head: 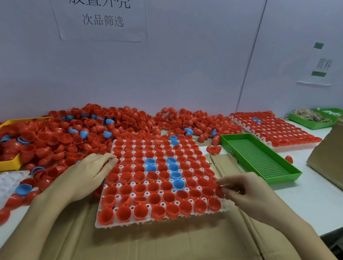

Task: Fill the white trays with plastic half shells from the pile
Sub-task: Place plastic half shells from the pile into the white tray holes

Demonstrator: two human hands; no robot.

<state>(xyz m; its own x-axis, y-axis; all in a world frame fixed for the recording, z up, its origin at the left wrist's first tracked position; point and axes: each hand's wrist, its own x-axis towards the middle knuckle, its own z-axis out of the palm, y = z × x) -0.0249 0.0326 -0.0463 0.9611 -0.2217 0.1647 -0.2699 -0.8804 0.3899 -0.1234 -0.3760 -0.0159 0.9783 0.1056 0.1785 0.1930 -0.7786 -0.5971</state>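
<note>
Two hands (88,175), two filled trays (104,222)

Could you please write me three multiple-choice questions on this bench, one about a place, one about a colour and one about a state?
1. Where does the green mesh tray lie?
A. Right of the near white tray
B. On the pile of half shells
C. Inside the yellow bin

2. Besides red, what colour are some shells in the near white tray?
A. Green
B. Blue
C. Yellow

3. What is the left hand doing?
A. Lifting the green tray
B. Holding a blue shell aloft
C. Resting on the near tray's left edge

Answers: 1 A, it sits by the tray's right side; 2 B, blue shells sit among red; 3 C, its fingers lie at that edge.
</note>
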